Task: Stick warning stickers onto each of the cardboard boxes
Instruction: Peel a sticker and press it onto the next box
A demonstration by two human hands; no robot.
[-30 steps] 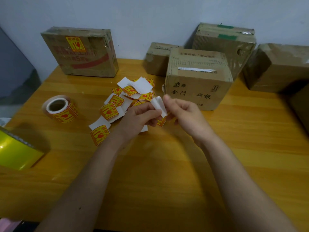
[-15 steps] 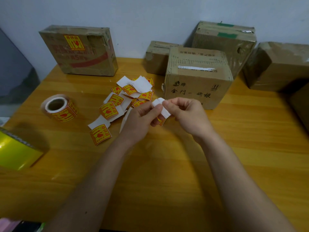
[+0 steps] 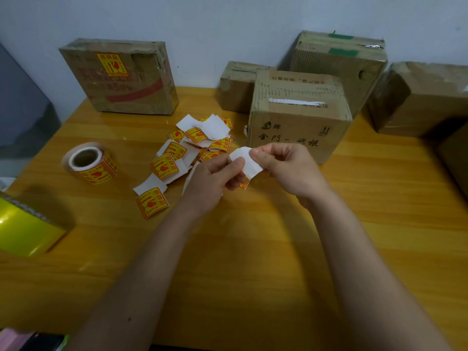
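My left hand [image 3: 211,183] and my right hand [image 3: 287,168] both pinch one warning sticker [image 3: 247,164] over the table's middle; its white backing faces me and a yellow-red corner shows below. A pile of loose stickers [image 3: 192,150] lies left of my hands. A sticker roll [image 3: 91,163] stands further left. The cardboard box [image 3: 298,117] with black print sits just behind my hands. At the back left a flat box [image 3: 121,79] leans on the wall with a sticker [image 3: 111,63] on it. Other boxes [image 3: 339,64] [image 3: 417,97] [image 3: 235,87] stand behind and right.
The wooden table [image 3: 253,249] reaches the white wall at the back. A yellow-green box [image 3: 25,229] lies at the left edge. A dark box edge [image 3: 455,160] shows at the far right.
Both hands have kept working the same sticker, shifting slightly; the white backing now sits flatter between the thumbs. Nothing else has moved.
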